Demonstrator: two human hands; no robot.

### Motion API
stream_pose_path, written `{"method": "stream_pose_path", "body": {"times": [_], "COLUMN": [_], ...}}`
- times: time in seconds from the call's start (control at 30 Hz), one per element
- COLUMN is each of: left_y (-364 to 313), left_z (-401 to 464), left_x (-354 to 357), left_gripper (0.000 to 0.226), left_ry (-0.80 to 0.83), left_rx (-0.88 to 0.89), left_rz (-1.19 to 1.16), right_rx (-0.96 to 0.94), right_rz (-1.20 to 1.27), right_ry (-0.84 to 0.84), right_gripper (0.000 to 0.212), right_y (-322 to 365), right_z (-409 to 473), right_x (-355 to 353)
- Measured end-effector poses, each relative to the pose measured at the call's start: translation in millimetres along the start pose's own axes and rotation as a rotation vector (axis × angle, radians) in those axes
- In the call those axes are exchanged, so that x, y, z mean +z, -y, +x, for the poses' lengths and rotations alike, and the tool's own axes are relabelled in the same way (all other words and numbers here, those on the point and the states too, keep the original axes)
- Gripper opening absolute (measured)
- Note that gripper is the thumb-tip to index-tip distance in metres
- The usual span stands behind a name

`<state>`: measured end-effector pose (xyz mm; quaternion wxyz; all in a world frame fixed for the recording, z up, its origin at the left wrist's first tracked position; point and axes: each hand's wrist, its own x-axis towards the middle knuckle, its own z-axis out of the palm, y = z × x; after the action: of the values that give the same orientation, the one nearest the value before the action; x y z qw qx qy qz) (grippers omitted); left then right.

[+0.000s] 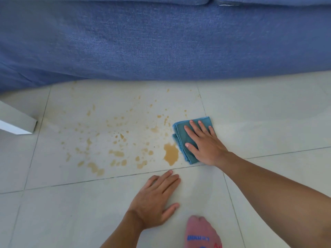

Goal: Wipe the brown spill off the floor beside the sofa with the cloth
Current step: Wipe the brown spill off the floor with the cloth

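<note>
A brown spill (pixel 171 153) lies on the pale tiled floor, with many smaller drops scattered to its left across one tile. A folded teal cloth (pixel 180 135) lies flat on the floor at the spill's right edge. My right hand (pixel 203 143) presses flat on the cloth with fingers spread, covering its right half. My left hand (pixel 155 198) rests palm down on the bare tile below the spill, fingers together, holding nothing.
The blue sofa (pixel 161 42) fills the top of the view, its base close behind the splashes. A white furniture leg (pixel 19 124) stands at the left. A foot in a pink sock (pixel 202 233) is at the bottom edge.
</note>
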<state>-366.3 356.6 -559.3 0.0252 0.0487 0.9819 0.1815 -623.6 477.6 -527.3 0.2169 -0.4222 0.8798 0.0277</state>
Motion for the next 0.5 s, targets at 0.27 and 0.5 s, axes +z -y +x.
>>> {"method": "stream_pose_path", "body": {"times": [0.27,0.5], "left_y": [1,7], "left_z": [0,-13], "left_x": [0,-3], "left_gripper": [0.068,0.064], "left_ry": [0.05,0.034], "left_rx": [0.0,0.048], "left_rz": [0.005,0.032], "right_rx": [-0.034,-0.061], "right_rz": [-0.044,-0.048], "right_ry": [0.016,0.004], "right_gripper": [0.075,0.069], "right_y": [-20,10], "right_z": [-20,-1], "right_x": [11,9]}}
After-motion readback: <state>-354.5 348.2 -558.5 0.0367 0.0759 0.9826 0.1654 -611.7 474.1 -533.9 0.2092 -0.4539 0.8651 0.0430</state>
